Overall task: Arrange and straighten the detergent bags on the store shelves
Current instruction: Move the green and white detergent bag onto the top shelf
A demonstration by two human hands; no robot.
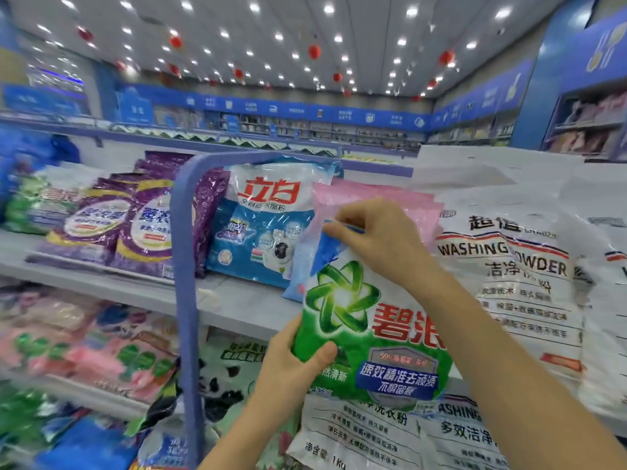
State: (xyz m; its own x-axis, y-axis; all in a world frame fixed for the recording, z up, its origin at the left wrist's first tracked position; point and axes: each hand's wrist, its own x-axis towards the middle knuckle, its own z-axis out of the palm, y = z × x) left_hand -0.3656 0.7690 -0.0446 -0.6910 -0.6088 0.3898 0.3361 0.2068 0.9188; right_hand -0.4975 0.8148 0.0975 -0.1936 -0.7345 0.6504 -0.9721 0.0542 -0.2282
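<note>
I hold a green and white detergent bag (369,330) with a green star logo in front of the upper shelf (237,303). My left hand (295,364) grips its lower left edge, thumb on the front. My right hand (376,239) pinches its top edge. Right behind the bag stand a light blue bag (305,262) and pink bags (376,195). A blue and white bag (268,218) with red characters leans to their left, and purple bags (149,225) stand further left.
A blue metal shelf divider (185,276) rises left of my hands. White washing powder bags (522,276) fill the shelf on the right and more white bags (373,432) lie below. Pink and green bags (84,351) sit on the lower left shelf.
</note>
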